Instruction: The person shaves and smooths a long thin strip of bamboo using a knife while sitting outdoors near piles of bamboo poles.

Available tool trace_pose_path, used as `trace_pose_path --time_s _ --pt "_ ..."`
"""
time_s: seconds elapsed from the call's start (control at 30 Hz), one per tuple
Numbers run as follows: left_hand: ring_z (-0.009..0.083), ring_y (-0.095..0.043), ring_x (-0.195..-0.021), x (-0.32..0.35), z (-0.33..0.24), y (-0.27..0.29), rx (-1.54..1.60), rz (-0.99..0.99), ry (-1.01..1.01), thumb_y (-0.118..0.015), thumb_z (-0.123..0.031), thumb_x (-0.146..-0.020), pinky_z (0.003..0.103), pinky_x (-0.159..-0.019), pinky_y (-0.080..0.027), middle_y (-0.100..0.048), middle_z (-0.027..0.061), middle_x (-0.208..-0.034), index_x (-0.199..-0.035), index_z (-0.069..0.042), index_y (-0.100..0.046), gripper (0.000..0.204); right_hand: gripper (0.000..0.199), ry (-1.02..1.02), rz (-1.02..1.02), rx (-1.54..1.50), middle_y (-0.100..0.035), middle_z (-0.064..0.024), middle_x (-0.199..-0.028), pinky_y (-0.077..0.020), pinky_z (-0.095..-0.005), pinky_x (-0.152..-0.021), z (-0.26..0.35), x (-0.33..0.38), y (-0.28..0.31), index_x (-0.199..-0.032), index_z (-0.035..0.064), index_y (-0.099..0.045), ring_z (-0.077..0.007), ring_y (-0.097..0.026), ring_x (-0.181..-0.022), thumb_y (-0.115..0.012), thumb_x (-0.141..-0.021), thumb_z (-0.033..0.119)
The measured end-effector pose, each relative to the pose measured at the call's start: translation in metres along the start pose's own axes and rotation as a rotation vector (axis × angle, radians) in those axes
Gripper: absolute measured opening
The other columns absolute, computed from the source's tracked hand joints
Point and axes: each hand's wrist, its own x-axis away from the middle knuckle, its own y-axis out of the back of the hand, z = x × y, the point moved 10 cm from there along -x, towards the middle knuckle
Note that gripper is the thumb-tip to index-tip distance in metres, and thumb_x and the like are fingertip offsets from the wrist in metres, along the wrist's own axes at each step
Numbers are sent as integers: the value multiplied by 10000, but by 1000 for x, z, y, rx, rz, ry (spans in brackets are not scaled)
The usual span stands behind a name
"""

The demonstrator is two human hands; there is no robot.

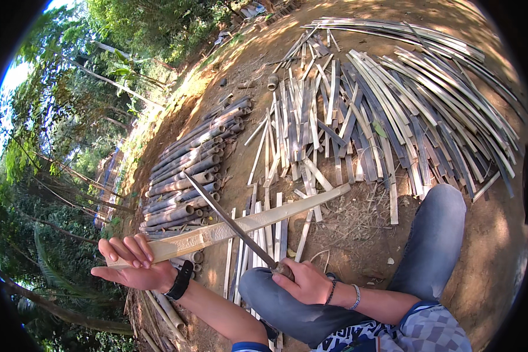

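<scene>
A wide split bamboo strip (252, 222), pale inner face up, slants across the middle of the view. Its near end lies in my left hand (132, 263), with the fingers curled over the edge and the thumb stretched out below. In my right hand (305, 283), closed round the handle, is a long knife (232, 224) with a narrow dark blade. The blade crosses the strip and points up to the left; whether it touches the strip I cannot tell. My right hand is by my bent knee.
Dark bamboo poles (185, 167) are stacked on the left. Many split strips (387, 111) fan over the ground ahead and right. More strips (270, 232) lie under the held one. Bare brown soil (358, 234) shows between, and trees (70, 129) stand along the left.
</scene>
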Motion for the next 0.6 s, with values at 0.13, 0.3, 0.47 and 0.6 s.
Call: trace_pose_path --time_s 0.13,0.3,0.47,0.6 --pt "65 -338 -335 11 -9 -15 122 64 -16 -409 -536 -944 193 -303 -295 -360 -10 -466 -743 -114 -398 468 424 -126 -68 -46 -549 -194 -598 -437 -410 -567 -32 9 25 -858 -54 -560 -326 -575 -571 -519 -926 363" --pt "62 -355 -318 18 -18 -31 219 119 -35 -517 -487 -918 189 -303 -299 -373 -12 -440 -733 -106 -402 438 431 -226 70 -71 -535 -191 -577 -425 -407 -554 -6 26 29 -809 -57 -551 -323 -566 -553 -528 -928 356" --pt "60 -354 -315 24 -20 -36 238 95 -66 -531 -468 -917 186 -292 -314 -374 -11 -439 -721 -100 -406 435 425 -63 155 -30 -579 -234 -622 -458 -446 -586 34 33 16 -882 -61 -575 -424 -603 -648 -544 -915 362" --pt "63 -348 -309 32 -29 -39 221 90 -83 -543 -460 -913 186 -282 -318 -373 -11 -438 -715 -97 -409 435 442 -187 98 16 -561 -197 -576 -476 -421 -579 -12 34 37 -878 -52 -579 -378 -624 -615 -520 -926 384"
